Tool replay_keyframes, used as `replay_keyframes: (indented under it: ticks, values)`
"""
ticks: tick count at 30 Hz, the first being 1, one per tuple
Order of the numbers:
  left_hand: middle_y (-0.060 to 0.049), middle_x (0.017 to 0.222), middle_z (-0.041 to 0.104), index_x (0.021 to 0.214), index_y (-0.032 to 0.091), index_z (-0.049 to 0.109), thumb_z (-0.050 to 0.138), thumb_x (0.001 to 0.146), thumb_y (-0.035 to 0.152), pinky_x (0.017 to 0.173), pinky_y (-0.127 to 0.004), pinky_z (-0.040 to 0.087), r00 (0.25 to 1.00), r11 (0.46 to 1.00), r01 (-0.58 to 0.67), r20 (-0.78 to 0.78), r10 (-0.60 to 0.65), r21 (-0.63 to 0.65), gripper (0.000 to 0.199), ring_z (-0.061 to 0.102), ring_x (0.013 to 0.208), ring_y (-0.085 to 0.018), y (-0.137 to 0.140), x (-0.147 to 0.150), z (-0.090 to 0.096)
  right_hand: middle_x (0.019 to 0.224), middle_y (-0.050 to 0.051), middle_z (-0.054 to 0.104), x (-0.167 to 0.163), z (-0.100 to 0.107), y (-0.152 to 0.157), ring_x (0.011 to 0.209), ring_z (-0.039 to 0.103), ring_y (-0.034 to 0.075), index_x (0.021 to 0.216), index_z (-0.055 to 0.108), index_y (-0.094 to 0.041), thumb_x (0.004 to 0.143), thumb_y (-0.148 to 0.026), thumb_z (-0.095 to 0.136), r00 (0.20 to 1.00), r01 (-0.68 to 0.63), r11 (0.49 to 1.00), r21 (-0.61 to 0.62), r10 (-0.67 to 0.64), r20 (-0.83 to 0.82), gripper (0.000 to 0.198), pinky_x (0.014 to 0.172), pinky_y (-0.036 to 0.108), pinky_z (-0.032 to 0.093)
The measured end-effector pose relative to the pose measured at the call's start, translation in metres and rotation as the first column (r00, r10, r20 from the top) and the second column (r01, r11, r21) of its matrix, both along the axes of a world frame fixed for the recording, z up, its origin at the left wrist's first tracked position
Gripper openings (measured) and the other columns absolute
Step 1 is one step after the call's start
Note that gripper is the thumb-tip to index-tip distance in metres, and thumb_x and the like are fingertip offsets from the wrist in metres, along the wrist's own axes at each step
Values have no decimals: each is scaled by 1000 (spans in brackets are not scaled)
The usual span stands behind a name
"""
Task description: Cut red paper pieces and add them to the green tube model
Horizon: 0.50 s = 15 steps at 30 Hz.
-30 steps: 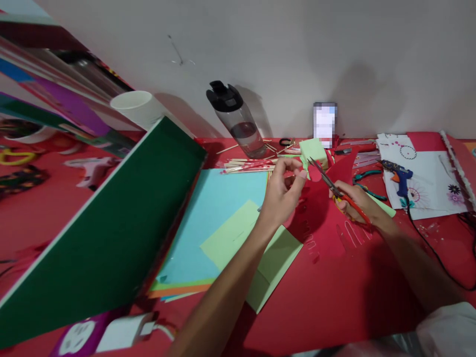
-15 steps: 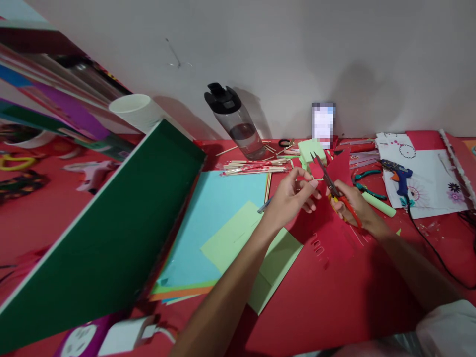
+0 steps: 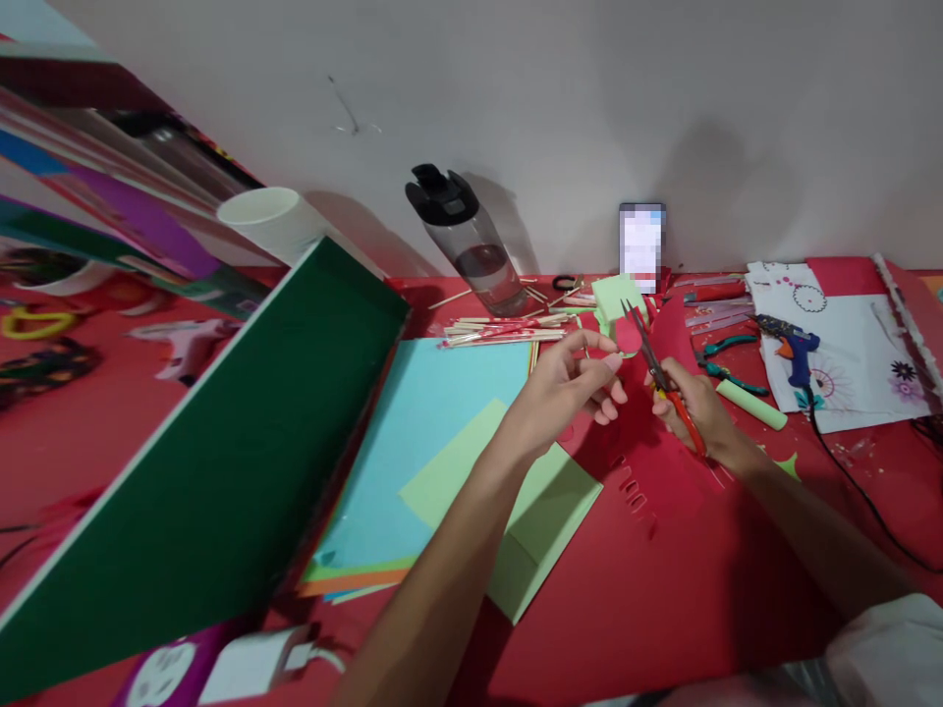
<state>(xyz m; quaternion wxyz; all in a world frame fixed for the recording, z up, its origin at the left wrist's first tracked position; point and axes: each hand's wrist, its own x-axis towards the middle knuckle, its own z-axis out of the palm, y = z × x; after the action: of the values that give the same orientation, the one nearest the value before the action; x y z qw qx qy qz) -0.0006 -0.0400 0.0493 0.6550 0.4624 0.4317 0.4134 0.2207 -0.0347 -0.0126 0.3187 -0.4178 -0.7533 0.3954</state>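
My right hand [image 3: 689, 407] grips scissors [image 3: 652, 365] by their red and yellow handles. The dark blades point up and away, slightly parted. To the left, my left hand [image 3: 579, 383] has thumb and index finger pinched on a small piece of light green paper [image 3: 628, 354], its tip showing just beyond the fingers. The blades are close to this piece; contact is hard to tell. Beneath both hands lies red paper [image 3: 655, 442]. A light green paper pad [image 3: 619, 295] sits behind the hands.
To the left stand a green board [image 3: 221, 462], a water bottle [image 3: 471, 245] and coloured sheets [image 3: 457, 373]. Wooden sticks [image 3: 501, 332] lie behind. A phone [image 3: 642, 245] leans on the wall. Pliers [image 3: 729, 363] and a blue glue gun [image 3: 796, 349] with its cord are at right.
My left hand has shifted slightly left. The scissors have turned a little more upright, and my right hand is curled more closely around their handles.
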Motion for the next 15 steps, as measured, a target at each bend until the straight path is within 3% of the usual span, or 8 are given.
replay_keyframes:
  ticks: [8,15]
  values:
    - [6,68,67,98,21,52,87,77,55,39,-16,43,990,996,-53,128,62,-72,53,60,45,-7,-4,11,0,69,-7,46,-7,-1,-4,58,39,12,93,45,-24,96,-77,54,1000,4,997,78,-4,-6,54,59,27,33]
    - [6,76,66,90,21,52,74,87,61,35,-16,41,967,981,-196,171,191,10,45,52,40,-4,-7,33,-18,70,-5,49,-8,-2,-6,58,41,13,102,48,-23,92,-89,46,998,-62,998,-19,63,10,67,58,27,32]
